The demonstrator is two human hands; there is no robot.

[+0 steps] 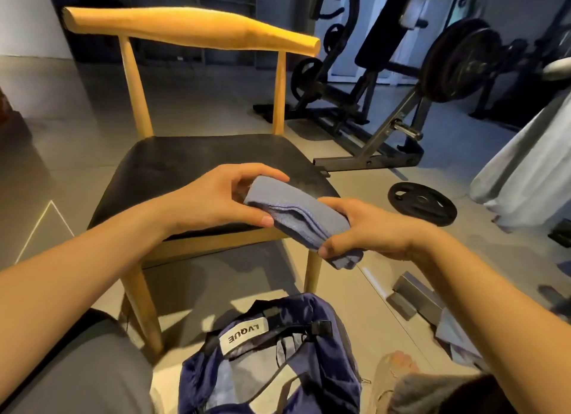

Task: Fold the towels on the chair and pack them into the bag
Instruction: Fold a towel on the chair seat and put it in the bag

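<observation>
Folding looks finished: left hand (213, 197) and right hand (367, 228) each grip an end of the folded towel (296, 211) above the chair (173, 163); next, lower it into the open bag (278, 361) below

Left grip (213, 197) curled; right grip (370, 228) apparently clenched; forearms outstretched.

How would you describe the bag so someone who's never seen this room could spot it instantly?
Find the wooden chair with the black seat. On the floor just in front of its near legs lies the open navy bag. Unlike the blue-grey towel held above it, it carries a white LVQUE label.
</observation>
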